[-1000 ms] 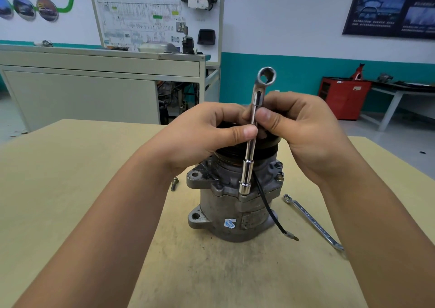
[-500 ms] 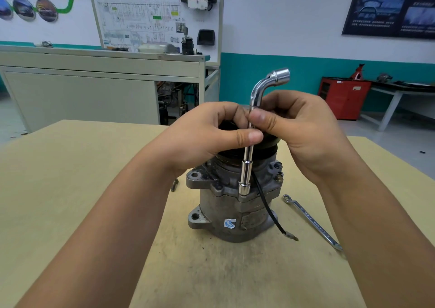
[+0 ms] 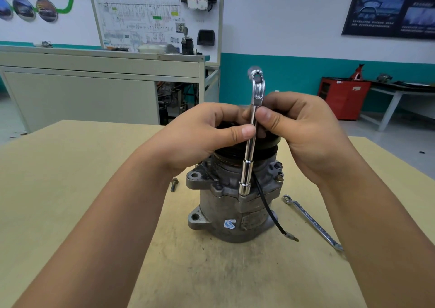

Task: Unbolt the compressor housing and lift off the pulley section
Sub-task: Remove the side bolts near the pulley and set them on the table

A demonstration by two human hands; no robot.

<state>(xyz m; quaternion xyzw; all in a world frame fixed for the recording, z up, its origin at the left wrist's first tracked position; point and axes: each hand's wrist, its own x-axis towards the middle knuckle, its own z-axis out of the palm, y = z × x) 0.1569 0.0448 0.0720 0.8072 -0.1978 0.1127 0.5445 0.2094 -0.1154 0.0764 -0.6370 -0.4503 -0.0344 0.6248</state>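
Chrome catches the eye first: an L-shaped socket wrench [image 3: 250, 147] stands nearly upright, its lower socket set over a bolt on the front flange of the compressor housing [image 3: 226, 216]. The housing stands on end in the middle of the counter [image 3: 70, 190], with the black pulley section [image 3: 267, 153] uppermost and partly hidden behind the hands. The left hand [image 3: 207, 133] and the right hand [image 3: 303, 128] both pinch the wrench's shank between thumb and fingertips, a grip that suits spinning out a bolt which, I judge, is already cracked loose. To do this well, hold the shank in line with the bolt so the socket sits square on the head. Roll it between the fingers with light downward pressure, and mind the black wire [image 3: 270, 211] hanging just beside the socket. One loose bolt [image 3: 174, 184] lies left of the housing and a spanner [image 3: 313, 223] right of it. Two bolts [image 3: 279, 178] show in the right-hand flange, so the pulley section probably cannot lift yet.
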